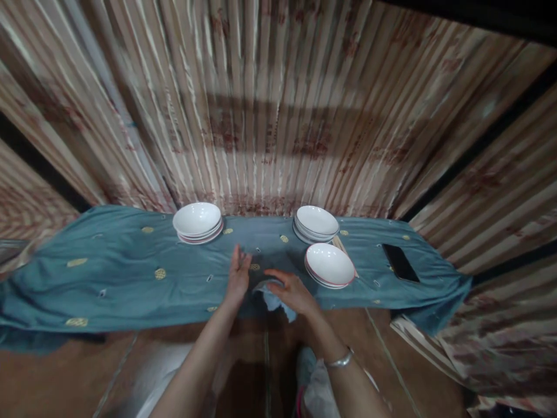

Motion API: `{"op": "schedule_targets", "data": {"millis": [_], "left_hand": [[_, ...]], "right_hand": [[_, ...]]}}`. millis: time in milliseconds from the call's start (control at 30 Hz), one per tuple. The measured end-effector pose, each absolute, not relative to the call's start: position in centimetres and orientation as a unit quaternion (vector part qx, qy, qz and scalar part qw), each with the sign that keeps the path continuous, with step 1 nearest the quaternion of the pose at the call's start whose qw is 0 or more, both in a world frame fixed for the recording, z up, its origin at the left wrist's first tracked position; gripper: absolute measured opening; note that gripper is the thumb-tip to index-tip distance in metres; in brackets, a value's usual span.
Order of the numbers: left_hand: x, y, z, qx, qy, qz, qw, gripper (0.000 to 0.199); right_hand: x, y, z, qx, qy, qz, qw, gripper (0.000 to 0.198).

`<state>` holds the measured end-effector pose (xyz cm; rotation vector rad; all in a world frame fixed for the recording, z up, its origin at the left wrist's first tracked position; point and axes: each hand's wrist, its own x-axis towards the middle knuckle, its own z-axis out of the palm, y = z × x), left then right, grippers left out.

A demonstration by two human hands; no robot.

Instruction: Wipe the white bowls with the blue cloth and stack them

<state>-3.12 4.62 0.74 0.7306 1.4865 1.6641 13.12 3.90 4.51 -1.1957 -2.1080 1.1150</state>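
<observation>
Your right hand holds a crumpled light blue cloth at the near edge of the table, in front of you and between your two forearms. The fingers of that hand are bent over the cloth, with the forefinger reaching forward along its top; how firmly they grip it you cannot tell from here. Your left hand is empty, its fingers stretched forward and lightly parted, just beside the cloth and over the green table cover; whether it touches the fabric is unclear. Beyond your left hand, toward the back edge, a stack of white bowls stands upright. On the other side, past your right hand, a second white stack sits near the back, and a red-rimmed stack stands in front of it. Wooden chopsticks show beside these two stacks, partly hidden by the front one. Farther right lies a black phone. You wear a silver bracelet on your right wrist, and a patterned curtain hangs behind the table.
</observation>
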Motion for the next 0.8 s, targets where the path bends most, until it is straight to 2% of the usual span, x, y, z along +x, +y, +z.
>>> {"op": "schedule_targets", "data": {"millis": [100, 233, 333, 633, 800], "left_hand": [[-6.8, 4.3, 1.7, 0.230, 0.593, 0.677, 0.370, 0.057], [-10.3, 3.6, 2.3, 0.174, 0.598, 0.698, 0.353, 0.058], [-12.1, 2.9, 2.0, 0.137, 0.601, 0.706, 0.349, 0.059], [-15.8, 4.4, 0.1, 0.172, 0.608, 0.696, 0.341, 0.065], [-17.6, 7.6, 0.2, 0.226, 0.601, 0.703, 0.306, 0.066]], "right_hand": [[9.4, 5.6, 3.7, -0.443, -0.766, 0.388, 0.257, 0.034], [3.7, 9.0, 4.0, -0.468, -0.806, 0.302, 0.200, 0.024], [-0.3, 12.2, 5.1, -0.478, -0.810, 0.285, 0.185, 0.028], [-7.7, 19.5, 6.6, -0.534, -0.801, 0.244, 0.119, 0.059], [-9.1, 20.5, 6.5, -0.536, -0.808, 0.221, 0.102, 0.047]]}}
